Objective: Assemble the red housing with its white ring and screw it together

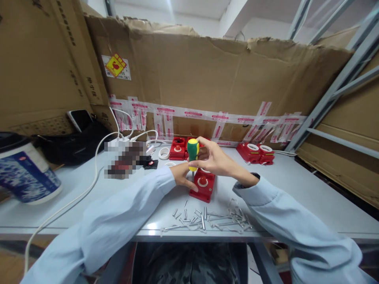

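A screwdriver (193,152) with a green and yellow handle stands upright, its shaft pointing down at the left side of a red device (204,189). My right hand (217,158) is closed around the handle. Against the left edge of the device, my left hand (182,175) grips it, thumb on the near side; its other fingers are mostly hidden. The device has a round red knob inside a white ring. Loose screws (204,221) and thin metal rods lie scattered in front of it. The screwdriver's tip is hard to make out.
More red devices stand behind my hands (177,149) and at the right (256,153). A white tape roll (164,153), a white cable (96,165) and a blue-and-white cup (28,173) are to the left. Cardboard (207,75) walls the back; a metal frame (328,98) rises right.
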`<action>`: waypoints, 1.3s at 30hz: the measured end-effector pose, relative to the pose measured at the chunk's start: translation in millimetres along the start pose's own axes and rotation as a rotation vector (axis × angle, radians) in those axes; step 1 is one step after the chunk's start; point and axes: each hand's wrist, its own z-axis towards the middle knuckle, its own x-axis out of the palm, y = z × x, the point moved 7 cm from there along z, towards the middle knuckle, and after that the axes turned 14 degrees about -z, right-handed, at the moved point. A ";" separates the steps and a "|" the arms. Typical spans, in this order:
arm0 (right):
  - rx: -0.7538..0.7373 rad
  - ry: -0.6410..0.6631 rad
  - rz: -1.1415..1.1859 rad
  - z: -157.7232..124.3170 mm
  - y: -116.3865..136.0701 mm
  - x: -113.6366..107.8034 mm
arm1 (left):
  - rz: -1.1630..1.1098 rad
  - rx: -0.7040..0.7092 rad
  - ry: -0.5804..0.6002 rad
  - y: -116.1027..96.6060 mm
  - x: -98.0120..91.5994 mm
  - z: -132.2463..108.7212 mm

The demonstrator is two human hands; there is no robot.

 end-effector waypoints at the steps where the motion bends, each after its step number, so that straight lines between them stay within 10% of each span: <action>1: 0.002 -0.029 -0.030 -0.2 -1.2 -0.5 | 0.012 -0.006 0.006 -0.1 0.4 0.0; 22: -0.016 -0.005 0.022 2.1 -6.8 -0.4 | 0.407 0.102 0.051 -15.5 10.8 8.7; 39: -0.022 0.013 0.013 -1.8 -6.8 -2.7 | 0.536 -0.080 0.148 -2.4 11.7 12.7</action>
